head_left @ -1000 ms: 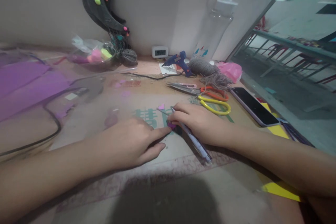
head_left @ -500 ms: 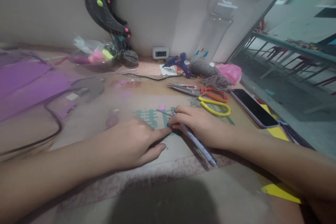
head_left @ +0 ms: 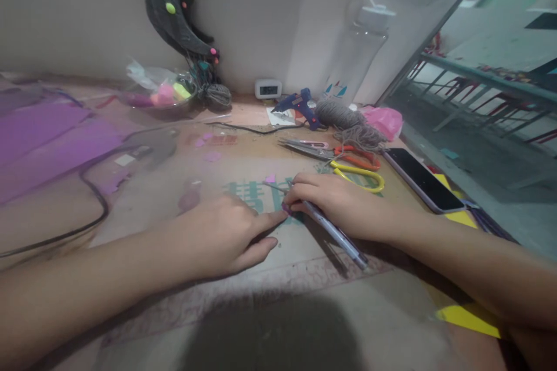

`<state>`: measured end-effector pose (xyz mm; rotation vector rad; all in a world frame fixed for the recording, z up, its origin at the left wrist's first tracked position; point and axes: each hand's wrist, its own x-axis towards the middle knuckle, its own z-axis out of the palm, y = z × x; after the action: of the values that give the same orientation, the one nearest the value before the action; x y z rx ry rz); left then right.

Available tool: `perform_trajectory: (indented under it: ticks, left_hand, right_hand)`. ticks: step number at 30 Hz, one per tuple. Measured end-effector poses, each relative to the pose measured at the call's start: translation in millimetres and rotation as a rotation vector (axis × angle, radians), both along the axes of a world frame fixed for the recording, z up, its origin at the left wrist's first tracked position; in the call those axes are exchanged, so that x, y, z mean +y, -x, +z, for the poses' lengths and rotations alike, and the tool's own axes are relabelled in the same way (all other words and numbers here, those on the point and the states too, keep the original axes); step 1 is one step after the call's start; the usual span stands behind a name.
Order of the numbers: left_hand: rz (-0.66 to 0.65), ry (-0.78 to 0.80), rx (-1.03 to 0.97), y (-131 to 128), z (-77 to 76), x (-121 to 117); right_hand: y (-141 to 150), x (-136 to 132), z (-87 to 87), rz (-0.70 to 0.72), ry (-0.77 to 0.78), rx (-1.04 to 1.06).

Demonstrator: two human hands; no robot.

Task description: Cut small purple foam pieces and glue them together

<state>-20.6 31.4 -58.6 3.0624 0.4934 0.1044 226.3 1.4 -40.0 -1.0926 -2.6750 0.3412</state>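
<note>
My right hand [head_left: 324,200] is closed around a pen [head_left: 337,236], its pale barrel slanting down toward me. A thin dark pointed piece [head_left: 275,187] sticks out to the left of these fingers; I cannot tell what it belongs to. Under the right fingertips lies a small purple bit [head_left: 286,207], mostly hidden. My left hand [head_left: 230,232] rests on the work sheet [head_left: 209,185] with index finger stretched out, its tip at the purple bit, thumb apart, other fingers curled. Just beyond the hands lies a pink paper scrap [head_left: 270,178].
Behind my right hand lie scissors with yellow handles [head_left: 363,179], an orange-handled tool [head_left: 357,157], grey yarn [head_left: 342,115] and a blue glue gun [head_left: 300,107]. A phone [head_left: 424,179] lies right. Purple sheets [head_left: 56,139] and a black cable [head_left: 98,191] are left. A clear bottle [head_left: 354,61] stands at back.
The pen's near end has swung slightly to the right. More of the small purple bit shows between the fingertips. Both hands stay nearly in place while the whole view shifts a little.
</note>
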Motion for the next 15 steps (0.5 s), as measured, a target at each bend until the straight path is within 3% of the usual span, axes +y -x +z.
perform_trajectory:
  ticks: [4, 9, 15]
  left_hand:
    - [0.001, -0.01, 0.015, -0.2, 1.2, -0.7]
    - [-0.003, -0.008, -0.001, -0.3, 0.3, -0.4]
    - [-0.009, -0.003, -0.047, 3.9, -3.3, -0.7]
  right_hand:
    - [1.3, -3.1, 4.2, -0.008, -0.105, -0.076]
    - [-5.1, 7.8, -2.4, -0.001, -0.039, -0.012]
    - [-17.8, 24.6, -5.0, -0.217, -0.279, 0.12]
